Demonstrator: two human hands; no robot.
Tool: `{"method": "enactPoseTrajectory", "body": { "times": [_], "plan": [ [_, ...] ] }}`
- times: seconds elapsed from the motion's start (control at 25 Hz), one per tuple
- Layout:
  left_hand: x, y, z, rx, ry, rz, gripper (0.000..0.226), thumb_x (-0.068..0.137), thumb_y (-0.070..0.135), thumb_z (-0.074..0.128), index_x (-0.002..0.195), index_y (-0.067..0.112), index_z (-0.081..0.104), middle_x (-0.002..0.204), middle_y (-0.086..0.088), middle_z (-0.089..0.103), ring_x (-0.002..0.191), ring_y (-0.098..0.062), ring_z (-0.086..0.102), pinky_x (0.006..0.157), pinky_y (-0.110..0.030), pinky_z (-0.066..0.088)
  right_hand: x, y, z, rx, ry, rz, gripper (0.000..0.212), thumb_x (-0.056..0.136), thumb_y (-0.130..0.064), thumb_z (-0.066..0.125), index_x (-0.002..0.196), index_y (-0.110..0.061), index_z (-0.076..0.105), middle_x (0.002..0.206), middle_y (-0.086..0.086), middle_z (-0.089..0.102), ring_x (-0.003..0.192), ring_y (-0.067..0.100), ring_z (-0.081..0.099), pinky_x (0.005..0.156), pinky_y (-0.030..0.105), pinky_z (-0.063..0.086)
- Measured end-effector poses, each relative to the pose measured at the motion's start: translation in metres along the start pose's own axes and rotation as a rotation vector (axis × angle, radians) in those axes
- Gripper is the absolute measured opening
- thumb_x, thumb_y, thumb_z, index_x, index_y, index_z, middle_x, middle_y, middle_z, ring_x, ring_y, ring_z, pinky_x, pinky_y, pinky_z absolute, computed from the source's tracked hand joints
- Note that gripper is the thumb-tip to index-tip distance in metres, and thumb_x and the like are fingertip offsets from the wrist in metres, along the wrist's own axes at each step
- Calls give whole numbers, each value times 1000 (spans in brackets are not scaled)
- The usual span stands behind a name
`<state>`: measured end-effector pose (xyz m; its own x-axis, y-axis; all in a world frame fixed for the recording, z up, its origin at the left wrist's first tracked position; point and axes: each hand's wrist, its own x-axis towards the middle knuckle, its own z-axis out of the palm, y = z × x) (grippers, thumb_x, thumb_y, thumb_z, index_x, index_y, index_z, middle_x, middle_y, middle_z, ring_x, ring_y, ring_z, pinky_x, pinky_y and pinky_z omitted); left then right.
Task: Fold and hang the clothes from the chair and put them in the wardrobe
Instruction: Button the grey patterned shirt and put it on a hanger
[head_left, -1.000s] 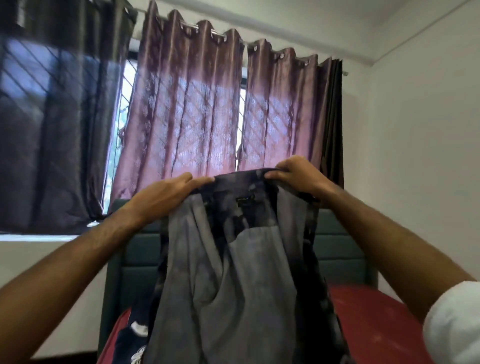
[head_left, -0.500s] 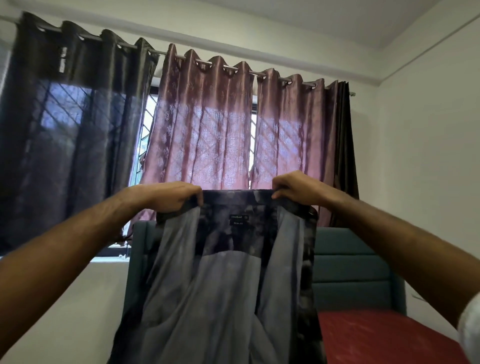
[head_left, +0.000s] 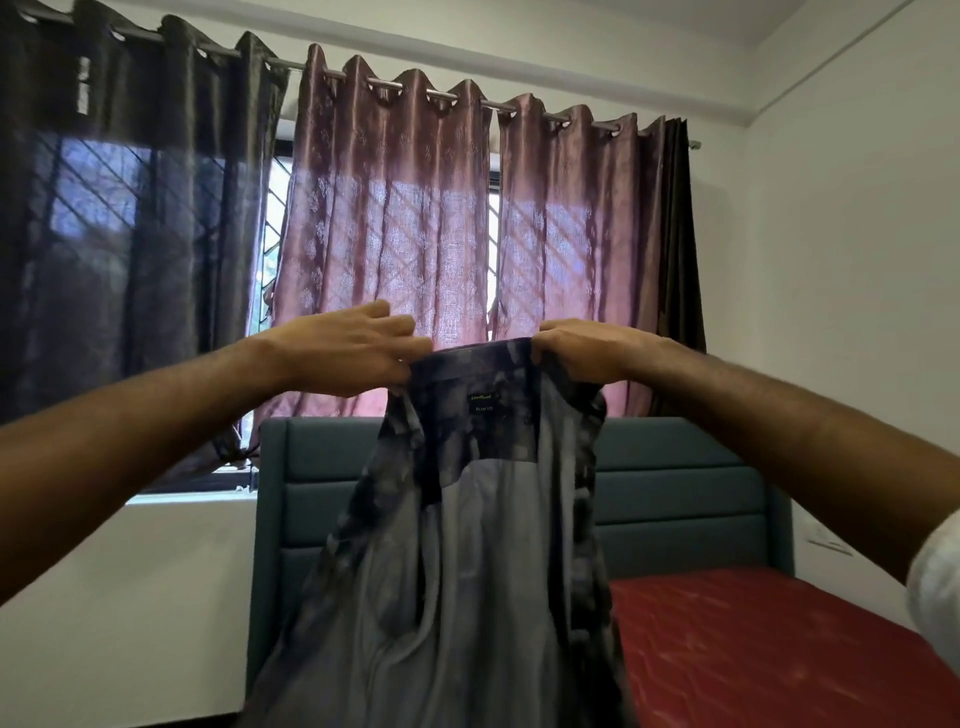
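Two hands hold a dark mottled shirt aloft by its collar, left hand and right hand each pinching an end (soft grey lining showing); its neck label seems too blurred to read.

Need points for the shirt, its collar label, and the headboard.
shirt (head_left: 467, 597), head view, on the grey inside of the back panel.
collar label (head_left: 483, 404), head view, on the dark tag under the collar.
headboard (head_left: 675, 499), head view, on the teal padding right of the shirt.
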<state>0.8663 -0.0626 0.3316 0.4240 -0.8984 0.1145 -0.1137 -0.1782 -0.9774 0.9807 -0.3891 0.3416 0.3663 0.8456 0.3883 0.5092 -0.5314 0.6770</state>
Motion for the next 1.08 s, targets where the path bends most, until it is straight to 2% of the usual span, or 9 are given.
{"method": "enactPoseTrajectory", "body": {
  "times": [0.12, 0.28, 0.4, 0.48, 0.56, 0.64, 0.84, 0.96, 1.08],
  "plan": [
    [27, 14, -18, 39, -46, 185, 13, 92, 14, 53, 97, 22, 62, 112, 3, 58, 87, -18, 57, 72, -34, 44, -7, -10, -7, -54, -71, -56, 31, 90, -1, 57, 120, -9, 64, 114, 6, 57, 101, 26, 59, 71, 28, 39],
    [25, 39, -8, -262, -574, -44, 11, 102, 24, 46, 109, 25, 53, 113, 6, 61, 93, -25, 66, 66, -34, 41, -36, -28, 9, -486, 294, -548, 8, 92, -11, 64, 94, -17, 69, 119, 2, 62, 102, 24, 59, 76, 34, 49],
    [20, 35, 10, -694, -397, -252, 14, 105, 29, 52, 96, 19, 55, 100, 0, 65, 90, -26, 63, 71, -30, 39, -46, -76, 19, -409, 264, -797, 21, 95, -11, 53, 83, -18, 68, 135, 0, 57, 117, 25, 56, 84, 39, 49],
    [31, 35, 16, -777, -371, -257, 15, 103, 26, 56, 96, 14, 60, 99, -4, 66, 90, -23, 62, 76, -29, 41, -40, -114, 27, -300, 139, -838, 10, 84, -13, 68, 75, -17, 67, 108, 0, 66, 105, 23, 59, 75, 38, 51],
    [43, 38, 19, -759, -405, -257, 14, 102, 25, 57, 100, 12, 63, 101, -5, 68, 91, -22, 61, 77, -29, 42, -25, -132, 34, -214, -71, -756, 7, 75, -13, 75, 79, -15, 69, 91, 3, 68, 94, 28, 64, 65, 40, 56],
    [44, 33, 22, -742, -363, -299, 15, 101, 24, 60, 97, 11, 63, 98, -7, 68, 88, -24, 61, 74, -30, 40, -14, -110, 28, -255, -197, -536, 12, 82, -19, 70, 93, -17, 69, 100, 4, 69, 101, 29, 66, 61, 37, 55],
    [39, 10, 24, -725, -147, -476, 18, 98, 25, 66, 85, 12, 61, 82, -3, 60, 75, -24, 57, 71, -40, 48, 13, -39, -2, -313, -126, -158, 19, 95, -22, 62, 113, -25, 64, 104, 0, 66, 100, 19, 63, 58, 29, 39],
    [47, 9, 26, -676, -52, -577, 15, 97, 24, 66, 87, 12, 64, 81, -4, 63, 75, -23, 59, 70, -34, 46, 31, -45, -21, 70, -252, -197, 19, 91, -33, 71, 109, -30, 72, 97, -1, 70, 85, 21, 62, 69, 35, 51],
    [41, 6, 27, -663, 38, -705, 14, 96, 22, 67, 89, 9, 68, 83, -10, 69, 75, -25, 61, 69, -33, 45, 29, -40, -30, 326, -183, -120, 9, 97, -19, 66, 103, -13, 69, 90, 2, 64, 79, 19, 53, 68, 31, 36]
  ]
}}
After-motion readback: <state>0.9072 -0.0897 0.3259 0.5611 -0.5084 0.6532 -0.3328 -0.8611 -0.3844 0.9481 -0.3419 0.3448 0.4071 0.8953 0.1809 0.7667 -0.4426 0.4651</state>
